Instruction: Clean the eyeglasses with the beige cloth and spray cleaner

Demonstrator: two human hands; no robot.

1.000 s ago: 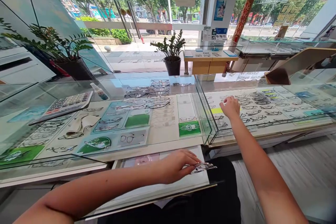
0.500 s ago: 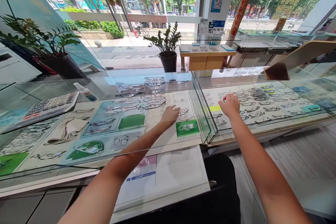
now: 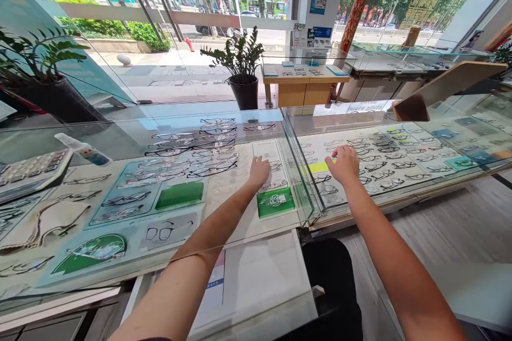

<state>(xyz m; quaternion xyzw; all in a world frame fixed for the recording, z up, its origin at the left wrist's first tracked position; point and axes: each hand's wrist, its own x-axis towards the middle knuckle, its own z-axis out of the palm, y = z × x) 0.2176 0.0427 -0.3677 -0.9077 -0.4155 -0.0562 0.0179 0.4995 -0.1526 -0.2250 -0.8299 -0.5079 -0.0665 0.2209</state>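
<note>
My left hand [image 3: 260, 171] is over the glass top of the left display case [image 3: 240, 234], near a pair of glasses [image 3: 274, 184] and a green card [image 3: 276, 202]. Its fingers are stretched out and I see nothing in them. My right hand [image 3: 346, 164] is above the right display case [image 3: 340, 212], close to a yellow strip [image 3: 321, 166]. The fingers of that hand are loosely curled, with a gap between thumb and forefinger and no object visible there. Rows of eyeglasses [image 3: 212, 145] lie left of my left hand; more eyeglasses [image 3: 384, 162] spread beyond my right.
A spray bottle [image 3: 83, 149], a calculator [image 3: 34, 173] and a beige cloth [image 3: 60, 218] are at the left. Below the left case, a pale drawer [image 3: 264, 277] stands pulled out. A wooden-edged stand [image 3: 444, 90] and a potted plant [image 3: 244, 88] are farther back.
The view has swung slightly, so the cases and plants appear farther left. My left hand stays stretched out over the glass; the right hand's thumb and forefinger look a little farther apart.
</note>
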